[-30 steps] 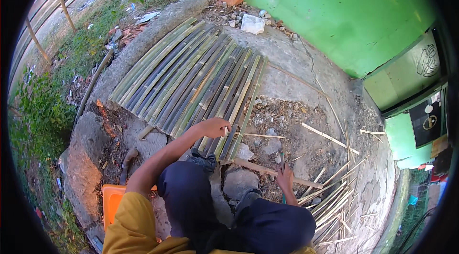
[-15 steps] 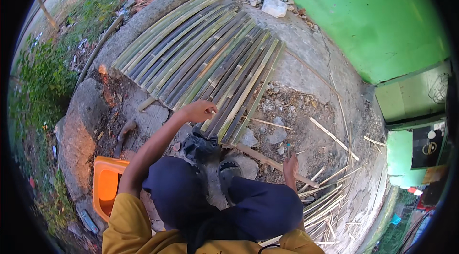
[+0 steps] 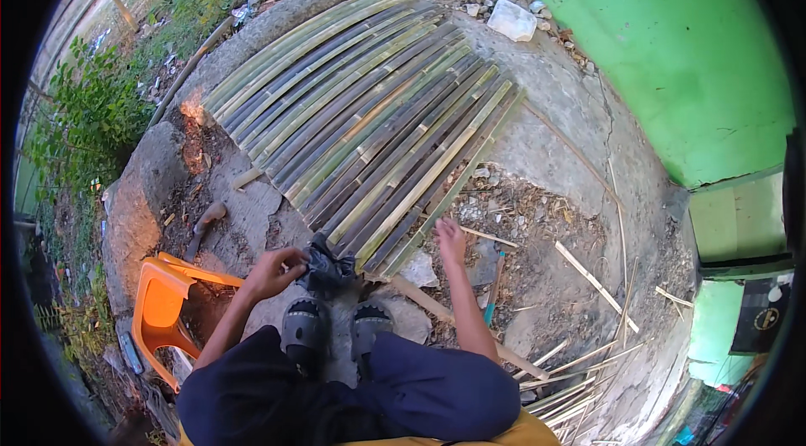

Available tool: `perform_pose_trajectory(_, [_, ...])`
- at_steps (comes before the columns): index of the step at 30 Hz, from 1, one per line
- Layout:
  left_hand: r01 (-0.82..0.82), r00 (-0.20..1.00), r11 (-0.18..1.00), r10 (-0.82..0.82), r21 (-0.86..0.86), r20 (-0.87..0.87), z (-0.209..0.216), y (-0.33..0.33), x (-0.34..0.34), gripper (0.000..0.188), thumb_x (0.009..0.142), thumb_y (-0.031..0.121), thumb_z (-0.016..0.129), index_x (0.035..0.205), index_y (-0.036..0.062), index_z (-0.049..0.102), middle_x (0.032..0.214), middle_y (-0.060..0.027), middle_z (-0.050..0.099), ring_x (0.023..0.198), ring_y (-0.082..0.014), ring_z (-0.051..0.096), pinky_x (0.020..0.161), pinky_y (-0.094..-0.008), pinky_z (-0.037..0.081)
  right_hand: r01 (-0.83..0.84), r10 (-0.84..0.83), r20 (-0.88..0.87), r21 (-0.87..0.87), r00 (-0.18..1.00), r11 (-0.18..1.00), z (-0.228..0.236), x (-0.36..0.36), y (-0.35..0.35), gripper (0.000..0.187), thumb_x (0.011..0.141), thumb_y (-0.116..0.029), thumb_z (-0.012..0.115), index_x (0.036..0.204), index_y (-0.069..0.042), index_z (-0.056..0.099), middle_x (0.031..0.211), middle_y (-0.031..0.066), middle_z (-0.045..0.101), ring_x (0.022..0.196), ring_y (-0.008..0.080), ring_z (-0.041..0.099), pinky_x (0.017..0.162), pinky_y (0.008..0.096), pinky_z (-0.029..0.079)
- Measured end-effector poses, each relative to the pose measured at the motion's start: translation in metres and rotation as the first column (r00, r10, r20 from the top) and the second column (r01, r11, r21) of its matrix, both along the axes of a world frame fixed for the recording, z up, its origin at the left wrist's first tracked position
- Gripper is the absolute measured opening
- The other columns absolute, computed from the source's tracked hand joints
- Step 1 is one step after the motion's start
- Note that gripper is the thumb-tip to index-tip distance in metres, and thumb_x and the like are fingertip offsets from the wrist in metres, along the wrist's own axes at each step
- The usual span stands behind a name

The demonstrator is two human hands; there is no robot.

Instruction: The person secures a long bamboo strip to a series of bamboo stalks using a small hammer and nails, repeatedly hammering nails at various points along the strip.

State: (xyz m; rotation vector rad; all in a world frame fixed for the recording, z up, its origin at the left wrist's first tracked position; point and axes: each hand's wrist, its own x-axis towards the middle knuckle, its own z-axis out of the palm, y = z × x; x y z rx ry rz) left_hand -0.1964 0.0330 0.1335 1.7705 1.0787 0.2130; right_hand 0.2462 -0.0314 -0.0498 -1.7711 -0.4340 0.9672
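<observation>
My left hand (image 3: 279,270) is beside a crumpled black plastic bag (image 3: 327,266), its fingers loosely bent and parted at the bag's left edge. Whether the fingertips touch the bag I cannot tell. My right hand (image 3: 451,239) is held up near the closest corner of a row of bamboo slats (image 3: 361,110), fingers loosely apart and nothing visible in them. The green and dark slats lie side by side like a mat. To the right of that hand, a slim tool with teal parts (image 3: 494,288) rests on the dirt.
An orange plastic chair (image 3: 159,303) lies at my left, near a rough rock (image 3: 138,211). Thin bamboo strips (image 3: 579,383) are scattered at the lower right. A wooden piece (image 3: 437,305) runs past the slats' near end. A green wall (image 3: 663,52) stands at right.
My left hand has come back from the slats to the black bag. The tool has left my right hand and lies on the ground; that hand has moved left and forward.
</observation>
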Motion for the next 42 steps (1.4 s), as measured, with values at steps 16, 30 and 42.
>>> perform_pose_trajectory(16, [-0.117,0.992,0.991,0.113,-0.067,-0.063,0.017,-0.034,-0.021,0.028,0.098,0.019,0.068,0.122,0.0039,0.069,0.106,-0.0102,0.076,0.098,-0.0230,0.073,0.082,-0.0362,0.056,0.034,-0.033,-0.033,0.042,0.999,0.999,-0.008,-0.048,0.019,0.060,0.092,-0.010,0.082,0.141,0.007,0.053,0.086,0.0073,0.072,0.068,0.0100,0.062,0.060,0.0255,0.049])
perform_pose_trajectory(30, [-0.075,0.997,0.994,0.073,-0.080,-0.025,0.004,-0.033,-0.023,0.029,0.100,0.021,0.067,0.124,0.0064,0.068,0.104,-0.0106,0.075,0.097,-0.0238,0.072,0.083,-0.0371,0.057,0.001,0.002,-0.056,0.063,0.998,0.998,-0.006,-0.039,0.013,0.055,0.092,-0.011,0.081,0.138,0.004,0.055,0.089,0.0066,0.071,0.070,0.0109,0.062,0.065,0.0252,0.050])
perform_pose_trajectory(42, [0.014,1.000,0.995,-0.015,0.103,0.011,-0.003,-0.031,-0.017,0.028,0.095,0.015,0.070,0.122,0.0070,0.069,0.103,-0.0104,0.074,0.098,-0.0239,0.073,0.085,-0.0377,0.057,0.082,-0.078,-0.050,0.092,0.996,0.992,-0.011,-0.044,0.022,0.063,0.092,-0.009,0.081,0.144,0.008,0.050,0.089,0.0048,0.068,0.070,0.0091,0.058,0.062,0.0251,0.050])
